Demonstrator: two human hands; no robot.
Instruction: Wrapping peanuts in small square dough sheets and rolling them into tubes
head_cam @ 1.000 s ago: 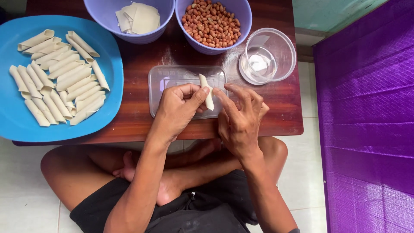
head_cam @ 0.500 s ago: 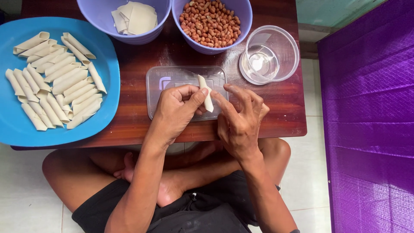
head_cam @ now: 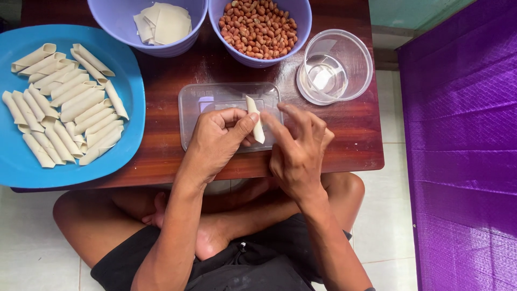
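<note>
While two hands work over the table, the count around them runs so: two lilac bowls, one clear cup, one clear tray, one blue plate. On the plate (head_cam: 21, 167) lie roughly two dozen finished rolls (head_cam: 67, 102), packed side by side; overlap keeps the exact number unclear. One bowl (head_cam: 116, 24) holds a small stack of square wrappers (head_cam: 161, 22), the other bowl (head_cam: 301, 24) a heap of peanuts (head_cam: 257, 28). The cup (head_cam: 335, 66) holds a little clear liquid.

A single roll (head_cam: 255, 118) is in hand: pale, cream-coloured, thin and tube-shaped, standing nearly upright with its top end cut at a slant. It sits above the tray (head_cam: 191, 108), which is shallow, rectangular and see-through. The left hand (head_cam: 218, 140) pinches the roll between thumb and fingers. The right hand (head_cam: 299, 148) is loosely spread, fingers extended, its fingertips touching or just beside the roll's lower end; it grips nothing.

The table (head_cam: 355, 134) is dark reddish wood with a glossy finish. Below it the person sits cross-legged on pale floor tiles (head_cam: 388, 215). A purple textured sheet (head_cam: 463, 161) fills the right side.
</note>
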